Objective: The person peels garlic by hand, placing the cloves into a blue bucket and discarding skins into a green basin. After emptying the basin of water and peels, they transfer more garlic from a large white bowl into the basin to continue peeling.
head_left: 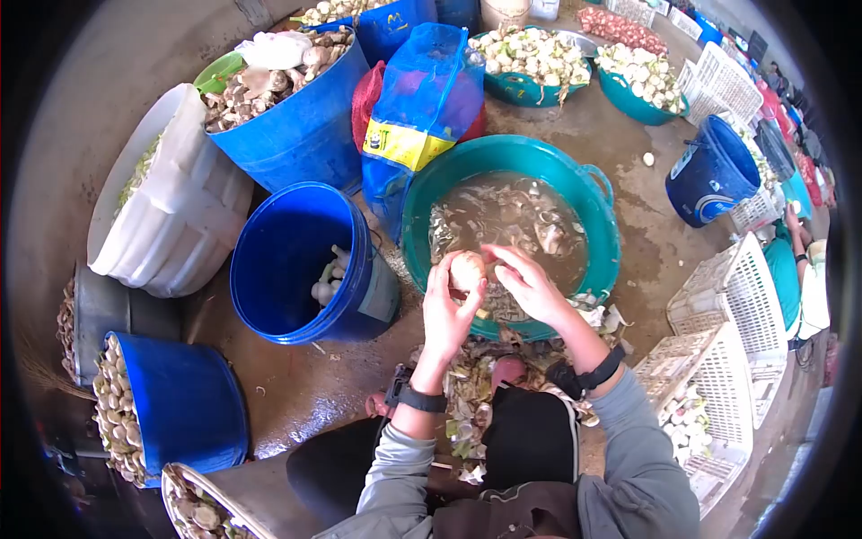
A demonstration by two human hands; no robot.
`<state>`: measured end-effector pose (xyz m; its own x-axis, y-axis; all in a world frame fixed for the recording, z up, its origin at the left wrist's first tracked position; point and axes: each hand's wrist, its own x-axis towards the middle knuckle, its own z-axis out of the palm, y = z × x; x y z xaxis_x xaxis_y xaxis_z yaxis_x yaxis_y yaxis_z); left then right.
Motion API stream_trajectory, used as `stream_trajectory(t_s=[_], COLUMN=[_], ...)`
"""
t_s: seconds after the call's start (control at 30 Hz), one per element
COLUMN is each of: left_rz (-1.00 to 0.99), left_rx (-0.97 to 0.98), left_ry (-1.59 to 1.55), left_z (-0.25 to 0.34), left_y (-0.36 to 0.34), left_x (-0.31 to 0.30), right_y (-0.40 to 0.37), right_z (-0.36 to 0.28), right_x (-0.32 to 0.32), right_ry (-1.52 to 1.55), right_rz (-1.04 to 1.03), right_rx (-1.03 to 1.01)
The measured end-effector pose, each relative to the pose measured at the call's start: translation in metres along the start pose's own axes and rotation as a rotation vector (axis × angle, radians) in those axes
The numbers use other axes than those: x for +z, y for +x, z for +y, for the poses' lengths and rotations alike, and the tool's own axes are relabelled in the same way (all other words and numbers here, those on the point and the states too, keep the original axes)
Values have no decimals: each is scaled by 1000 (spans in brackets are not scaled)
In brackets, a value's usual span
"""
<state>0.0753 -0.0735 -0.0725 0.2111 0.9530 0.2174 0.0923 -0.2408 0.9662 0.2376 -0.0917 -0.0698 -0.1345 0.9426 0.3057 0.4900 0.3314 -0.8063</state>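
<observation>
Above a green tub of murky water, the left hand held 1 pale, round bulb. The right hand, half open, hovered just beside it; contact was unclear. Peeling seemed the step in hand; the next move probably called for a steady left grip while right fingertips worked the skin.

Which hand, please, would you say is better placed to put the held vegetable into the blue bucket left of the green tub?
Probably the left hand: it holds the round vegetable and is nearer the blue bucket. The right hand is on the vegetable's other side, farther away.
</observation>
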Motion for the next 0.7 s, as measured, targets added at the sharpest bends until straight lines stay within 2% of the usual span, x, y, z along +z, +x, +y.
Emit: stream_trajectory(t_s=[0.03,0.07,0.1,0.17,0.3,0.33,0.4,0.43,0.47,0.5,0.53,0.57,0.63,0.7], left_rz=[3,73,76,129,129,138,125,121,118,89,98,70,-10,-123], left_rx=[33,115,124,234,356,356,326,375,447,448,462,420,356,418], left_ry=[269,306,308,566,682,717,696,689,640,657,619,587,430,246], left_z=[14,23,30,41,69,73,80,80,84,86,84,88,91,94], left_y=[-5,-8,-11,-16,-32,-36,-43,-46,-49,-53,-56,-59,-67,-72], left_x=[0,4,5,5,0,-1,-7,-10,-16,-18,-19,-20,-29,-37], right_y=[-1,-8,-12,-18,-29,-31,-35,-38,-40,-41,-39,-40,-40,-47], right_z=[-19,-42,-45,-47,-69,-69,-78,-71,-59,-76,-73,-63,-55,-68], right_x=[-2,-7,-8,-8,-19,-18,-21,-19,-15,-13,-12,-13,-18,-26], right_ry=[177,32,32,-96,-100,-138,-175,-217,-227,-253,-151,-107,-89,-137], right_rz=[103,116,119,213,147,187,110,130,117,157,157,173,164,193], right_rx=[31,132,123,6,51,-37,12,-75,-4,46,120,40,86,60])
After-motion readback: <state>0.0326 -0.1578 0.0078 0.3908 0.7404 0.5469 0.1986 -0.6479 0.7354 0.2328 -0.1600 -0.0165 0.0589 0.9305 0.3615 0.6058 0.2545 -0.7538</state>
